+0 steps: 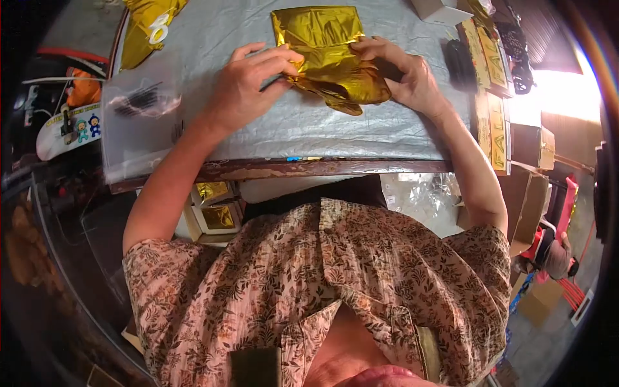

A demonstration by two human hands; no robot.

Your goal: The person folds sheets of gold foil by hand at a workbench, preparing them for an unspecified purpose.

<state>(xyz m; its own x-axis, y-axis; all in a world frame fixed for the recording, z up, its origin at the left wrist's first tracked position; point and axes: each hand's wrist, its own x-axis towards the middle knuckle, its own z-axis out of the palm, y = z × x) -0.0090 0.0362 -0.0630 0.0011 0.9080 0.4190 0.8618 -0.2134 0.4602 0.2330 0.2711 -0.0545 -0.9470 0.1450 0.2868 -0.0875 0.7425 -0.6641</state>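
A gold foil sheet [322,61] lies on the grey-covered table [258,138], its far part flat and squared, its near part crumpled and raised. My left hand [258,74] is at its left edge, thumb and forefinger pinched on the foil, other fingers bent. At the right edge, my right hand [406,71] has its fingertips curled onto the foil, with the thumb by the lower right corner. Both hands touch the same sheet.
More gold foil [138,39] with a white ring on it lies at the far left, above a clear plastic sheet [138,116]. Along the right edge are a black object [459,64] and printed cardboard strips [495,122]. Below the table sits a box [218,222] holding gold pieces.
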